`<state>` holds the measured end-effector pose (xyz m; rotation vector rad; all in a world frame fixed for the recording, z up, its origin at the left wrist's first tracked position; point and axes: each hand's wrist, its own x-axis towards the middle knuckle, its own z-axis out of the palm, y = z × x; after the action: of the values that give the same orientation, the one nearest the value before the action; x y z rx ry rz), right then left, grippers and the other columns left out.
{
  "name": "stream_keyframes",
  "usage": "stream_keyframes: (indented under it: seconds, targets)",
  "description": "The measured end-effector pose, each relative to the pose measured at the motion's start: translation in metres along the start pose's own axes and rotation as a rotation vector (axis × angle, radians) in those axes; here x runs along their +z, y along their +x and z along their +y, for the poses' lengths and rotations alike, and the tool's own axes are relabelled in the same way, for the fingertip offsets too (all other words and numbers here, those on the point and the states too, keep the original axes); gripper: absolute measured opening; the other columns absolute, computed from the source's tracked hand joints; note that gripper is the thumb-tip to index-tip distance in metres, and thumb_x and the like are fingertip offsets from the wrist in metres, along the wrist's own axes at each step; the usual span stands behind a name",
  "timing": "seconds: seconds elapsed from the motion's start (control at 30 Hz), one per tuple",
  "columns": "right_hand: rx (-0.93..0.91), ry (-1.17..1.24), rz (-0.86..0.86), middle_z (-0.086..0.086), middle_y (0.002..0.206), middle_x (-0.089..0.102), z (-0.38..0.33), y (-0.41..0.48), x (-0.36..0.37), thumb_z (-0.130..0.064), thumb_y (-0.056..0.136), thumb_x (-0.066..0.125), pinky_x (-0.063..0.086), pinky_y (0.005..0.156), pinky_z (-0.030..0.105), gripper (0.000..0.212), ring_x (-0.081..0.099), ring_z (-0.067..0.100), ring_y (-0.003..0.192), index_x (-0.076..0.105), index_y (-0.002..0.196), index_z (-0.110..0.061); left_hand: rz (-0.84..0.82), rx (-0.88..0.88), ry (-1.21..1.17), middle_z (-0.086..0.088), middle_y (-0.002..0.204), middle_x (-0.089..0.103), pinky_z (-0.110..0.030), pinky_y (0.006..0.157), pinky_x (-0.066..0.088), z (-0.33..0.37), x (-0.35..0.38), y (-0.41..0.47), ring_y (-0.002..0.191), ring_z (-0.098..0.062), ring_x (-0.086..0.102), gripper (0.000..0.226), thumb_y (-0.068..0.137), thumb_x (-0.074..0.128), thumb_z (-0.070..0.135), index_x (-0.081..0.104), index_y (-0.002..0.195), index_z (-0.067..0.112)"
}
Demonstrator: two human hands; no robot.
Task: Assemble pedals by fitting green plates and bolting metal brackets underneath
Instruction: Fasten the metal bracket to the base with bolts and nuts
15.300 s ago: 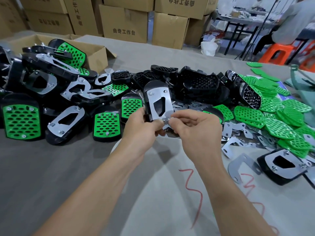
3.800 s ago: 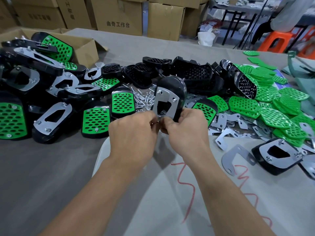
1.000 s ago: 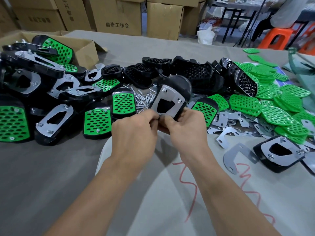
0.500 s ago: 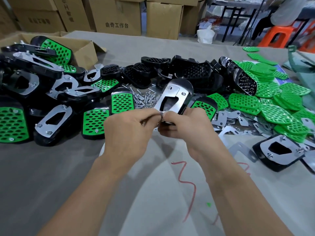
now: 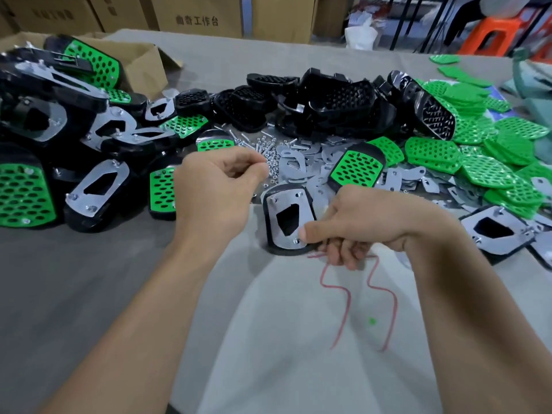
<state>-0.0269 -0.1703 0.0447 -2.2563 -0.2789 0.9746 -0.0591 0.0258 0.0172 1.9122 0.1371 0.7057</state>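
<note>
Pedal (image 5: 286, 217): mid-table, bracket (image 5: 307, 213) uppermost, bolts at its corners, probably being tightened.
Right hand (image 5: 352, 230): grips its near end.
Left hand (image 5: 221, 182): fingertips pinched over loose nuts (image 5: 270, 162), contents unclear.
Finished pedals (image 5: 98, 186): heaped toward the left edge.
Green plates (image 5: 490, 162): many unfitted toward the right edge.

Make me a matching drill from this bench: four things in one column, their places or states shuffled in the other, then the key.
Things
1. pedal
2. loose green plates
3. screws and nuts
4. cardboard box

Places or states
A. far left, flaps open
B. heaped along the right side
C. bracket side up, gripped by the right hand
D. small pile just beyond the left hand

Pairs: 1-C, 2-B, 3-D, 4-A.
</note>
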Motion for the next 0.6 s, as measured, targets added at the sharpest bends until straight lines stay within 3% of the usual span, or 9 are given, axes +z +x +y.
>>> stream_keyframes:
  seconds: [0.07, 0.13, 0.2, 0.23, 0.33, 0.47, 0.6]
  targets:
    - [0.030, -0.214, 0.078, 0.009, 0.057, 0.070, -0.002, -0.007, -0.002, -0.054, 0.082, 0.075, 0.048, 0.048, 0.024, 0.051, 0.056, 0.017, 0.040, 0.069, 0.063, -0.007, -0.069, -0.032, -0.024, 0.021, 0.070, 0.074, -0.016, 0.069, 0.057, 0.000, 0.001, -0.002, 0.067, 0.001, 0.071, 0.026, 0.077, 0.084, 0.013, 0.076, 0.071, 0.037]
    - [-0.047, -0.302, 0.284, 0.005, 0.052, 0.068, -0.004, -0.013, -0.001, -0.059, 0.081, 0.071, 0.050, 0.056, 0.029, 0.053, 0.056, 0.013, 0.041, 0.069, 0.058, -0.011, -0.162, -0.049, -0.076, 0.016, 0.072, 0.076, -0.022, 0.072, 0.059, 0.003, 0.002, -0.006, 0.070, -0.003, 0.073, 0.026, 0.076, 0.085, 0.009, 0.079, 0.073, 0.034]
    - [-0.279, 0.013, 0.507, 0.005, 0.057, 0.070, -0.006, -0.014, 0.001, -0.042, 0.086, 0.072, 0.048, 0.052, 0.029, 0.038, 0.057, 0.013, 0.046, 0.072, 0.062, -0.012, -0.245, -0.050, -0.146, 0.011, 0.076, 0.078, -0.030, 0.076, 0.061, 0.008, 0.003, -0.009, 0.075, -0.009, 0.075, 0.024, 0.074, 0.085, 0.008, 0.082, 0.077, 0.032]
    - [-0.392, 0.248, 0.533, 0.006, 0.061, 0.072, -0.008, -0.014, 0.004, -0.028, 0.089, 0.073, 0.045, 0.050, 0.027, 0.028, 0.059, 0.014, 0.048, 0.072, 0.065, -0.012, -0.277, -0.049, -0.189, 0.008, 0.078, 0.079, -0.033, 0.079, 0.061, 0.010, 0.003, -0.011, 0.077, -0.012, 0.076, 0.023, 0.074, 0.084, 0.008, 0.083, 0.079, 0.031]
    - [-0.506, 0.596, 0.466, 0.011, 0.068, 0.070, -0.009, -0.013, 0.020, -0.005, 0.091, 0.069, 0.044, 0.050, 0.022, 0.014, 0.061, 0.018, 0.053, 0.074, 0.079, -0.005, -0.317, -0.021, -0.280, 0.006, 0.080, 0.078, -0.035, 0.080, 0.061, 0.015, 0.002, -0.013, 0.080, -0.016, 0.076, 0.026, 0.073, 0.085, 0.006, 0.083, 0.079, 0.031]
    - [-0.437, 0.721, 0.362, 0.010, 0.073, 0.072, -0.001, -0.013, 0.032, -0.009, 0.096, 0.065, 0.046, 0.053, 0.018, 0.020, 0.061, 0.014, 0.057, 0.076, 0.079, -0.009, -0.341, 0.024, -0.317, 0.000, 0.081, 0.073, -0.033, 0.074, 0.056, 0.017, 0.001, -0.013, 0.078, -0.017, 0.070, 0.027, 0.070, 0.088, 0.001, 0.083, 0.079, 0.026]
    - [-0.442, 0.870, 0.317, 0.006, 0.068, 0.068, 0.006, -0.015, 0.038, -0.002, 0.092, 0.065, 0.041, 0.050, 0.016, 0.020, 0.056, 0.011, 0.054, 0.077, 0.078, -0.010, -0.497, 0.003, -0.357, -0.006, 0.076, 0.073, -0.041, 0.073, 0.056, 0.021, -0.001, -0.013, 0.071, -0.028, 0.068, 0.026, 0.065, 0.086, -0.001, 0.082, 0.082, 0.020]
